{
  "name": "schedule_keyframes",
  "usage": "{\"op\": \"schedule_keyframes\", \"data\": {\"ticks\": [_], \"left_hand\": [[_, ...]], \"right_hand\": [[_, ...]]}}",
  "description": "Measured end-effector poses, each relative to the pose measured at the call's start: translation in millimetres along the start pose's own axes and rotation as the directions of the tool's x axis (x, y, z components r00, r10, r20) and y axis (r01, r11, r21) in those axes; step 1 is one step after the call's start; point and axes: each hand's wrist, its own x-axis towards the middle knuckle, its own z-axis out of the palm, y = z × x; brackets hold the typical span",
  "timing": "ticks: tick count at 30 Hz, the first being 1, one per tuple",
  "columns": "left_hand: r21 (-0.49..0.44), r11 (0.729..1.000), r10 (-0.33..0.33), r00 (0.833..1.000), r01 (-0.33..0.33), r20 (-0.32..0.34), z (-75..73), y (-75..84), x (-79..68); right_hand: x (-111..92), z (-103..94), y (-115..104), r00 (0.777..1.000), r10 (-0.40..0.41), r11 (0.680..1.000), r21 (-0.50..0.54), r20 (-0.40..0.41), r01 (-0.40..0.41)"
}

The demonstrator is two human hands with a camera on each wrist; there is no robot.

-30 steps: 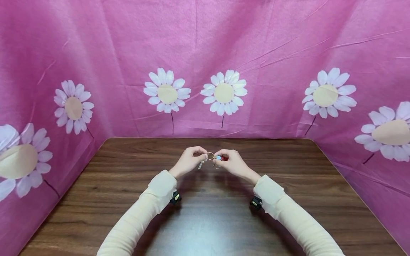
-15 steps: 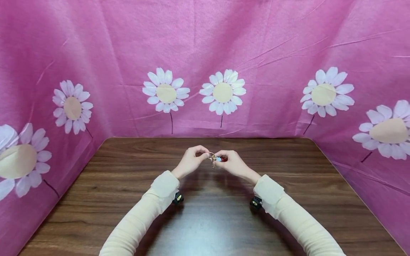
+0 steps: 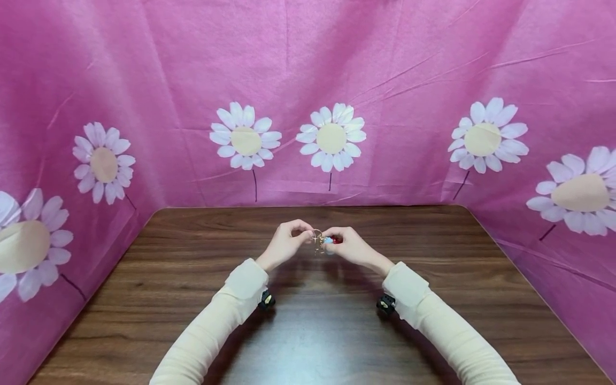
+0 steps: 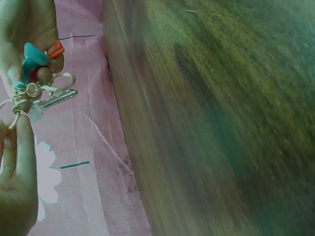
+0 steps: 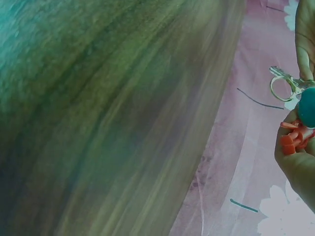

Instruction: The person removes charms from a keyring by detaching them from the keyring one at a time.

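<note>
Above the far part of the table, both hands meet at one bunch of keys. My left hand (image 3: 284,245) pinches the thin metal key ring (image 3: 317,233) between thumb and fingertips. Opposite it, my right hand (image 3: 355,246) holds a red and light-blue figure charm (image 3: 329,241), which is linked to the ring by small gold links. In the left wrist view a silver key (image 4: 60,99) sticks out below the charm. Fingers partly hide the charm, and its exact shape is unclear. A key (image 5: 281,73) and a gold loop (image 5: 280,90) also show in the right wrist view.
The brown wood-grain table (image 3: 308,321) spreads out below the hands. Behind it and at both sides hangs a pink cloth (image 3: 409,64) printed with white daisies. Each cream sleeve has a small black device (image 3: 266,299) at the wrist.
A second ago a key dangled by the left fingers; now metal parts hang between the hands. The left hand has shifted slightly right, nearer the right hand, which has hardly moved.
</note>
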Motion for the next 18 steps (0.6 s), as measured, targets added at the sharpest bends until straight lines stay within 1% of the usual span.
{"op": "schedule_keyframes", "data": {"ticks": [1, 4, 5, 7, 10, 12, 14, 18], "left_hand": [[-0.018, 1.000, 0.002, 1.000, -0.002, 0.004, -0.4, 3.8, -1.0], [-0.049, 0.999, 0.001, 1.000, 0.000, 0.013, -1.3, 16.4, -4.6], [-0.048, 0.999, -0.003, 1.000, 0.004, 0.016, -1.4, 20.7, -5.9], [-0.030, 1.000, -0.008, 1.000, 0.009, 0.016, -0.9, 27.8, -8.9], [-0.028, 0.999, -0.021, 1.000, 0.022, 0.010, -0.3, 29.6, -11.2], [-0.044, 0.999, -0.023, 1.000, 0.023, 0.003, 0.7, 28.7, -12.2], [-0.067, 0.998, -0.022, 1.000, 0.022, 0.003, 1.5, 26.6, -12.4], [-0.075, 0.997, 0.006, 1.000, -0.006, 0.006, 3.7, 22.9, -12.6]], "right_hand": [[0.4, -0.5, -0.2, 1.000, -0.008, 1.000, -0.003, -0.003, 0.008], [2.2, -2.3, -0.9, 1.000, 0.016, 1.000, -0.006, -0.021, -0.016], [2.8, -3.0, -1.4, 0.999, 0.039, 0.999, 0.001, -0.029, -0.039], [2.9, -4.2, -2.3, 0.997, 0.060, 0.998, -0.002, -0.043, -0.060], [2.6, -4.2, -2.9, 0.996, 0.070, 0.998, -0.003, -0.047, -0.070], [1.9, -3.4, -3.3, 0.997, 0.055, 0.998, -0.016, -0.054, -0.056], [1.8, -1.6, -2.9, 0.996, 0.035, 0.999, -0.035, -0.077, -0.038], [1.2, 1.3, -0.4, 0.986, -0.065, 0.988, -0.147, -0.151, 0.042]]}}
